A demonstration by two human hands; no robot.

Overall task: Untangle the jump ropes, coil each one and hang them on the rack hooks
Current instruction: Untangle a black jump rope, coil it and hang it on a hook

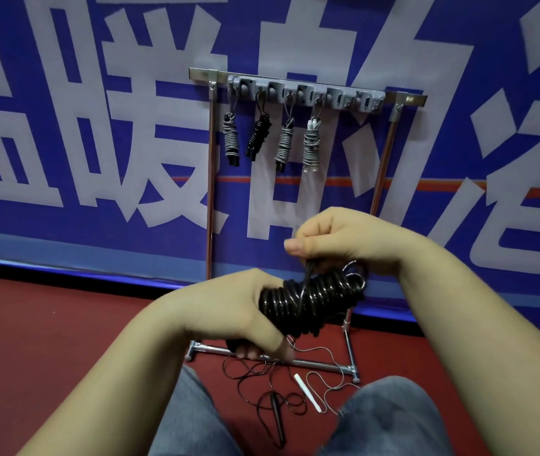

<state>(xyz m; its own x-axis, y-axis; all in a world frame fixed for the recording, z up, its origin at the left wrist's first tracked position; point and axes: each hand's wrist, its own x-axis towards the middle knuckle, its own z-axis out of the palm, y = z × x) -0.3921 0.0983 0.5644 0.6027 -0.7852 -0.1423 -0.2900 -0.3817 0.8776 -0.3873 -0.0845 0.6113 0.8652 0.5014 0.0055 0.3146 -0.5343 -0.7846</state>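
A dark red floor is seen below a blue banner; a metal rack is stood on it against the banner, its base bar laid along the floor; four coiled ropes are hung from its grey hook strip. Just in front of the base bar, loose black rope is spread in loops, with a black handle lying nearer than it; beside these, to the right, a white handle and thin pale rope are laid on the floor.
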